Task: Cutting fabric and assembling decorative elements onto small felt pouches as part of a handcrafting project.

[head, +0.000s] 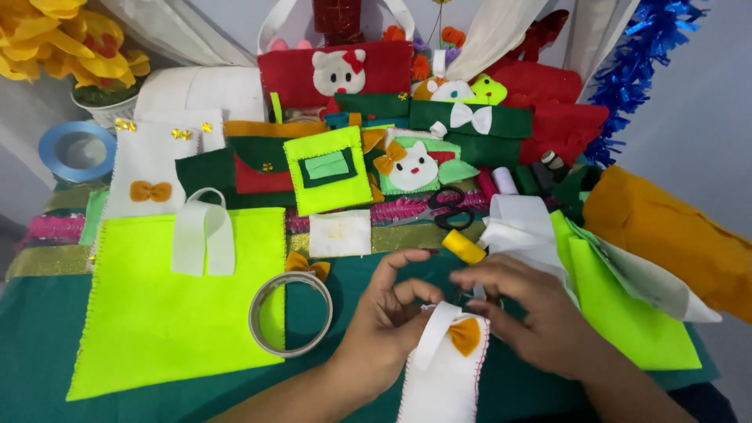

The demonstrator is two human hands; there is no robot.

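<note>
Head view, looking down on a desk crowded with felt work. Both hands meet near the front edge, a little right of centre, over a small white felt pouch [442,376] with pink stitching down its sides. Its white strap loops over the top and an orange felt bow [465,335] sits on the front.

My left hand [384,325] is curled around the pouch's upper left, thumb and forefinger pinched on the strap, other fingers loosely bent. My right hand [529,313] lies mostly flat from the right, fingertips closed in at the bow and top edge; whether it pinches a needle or only the felt I cannot tell.

Nearby: a tape roll [291,313] just left of my left hand, partly overlapping a big neon green felt bag [157,313] with a white handle. Black scissors [448,205] lie further back at mid-desk, a yellow felt scrap [464,247] just ahead of them. More green and white felt sheets [619,305] are piled toward the right edge.

Judgement on doing this well: keep the left pinch firm so the strap stays squared to the top edge, work the right fingertips in small moves at the bow, and hold the pouch flat against the desk so the layers do not slip.
</note>
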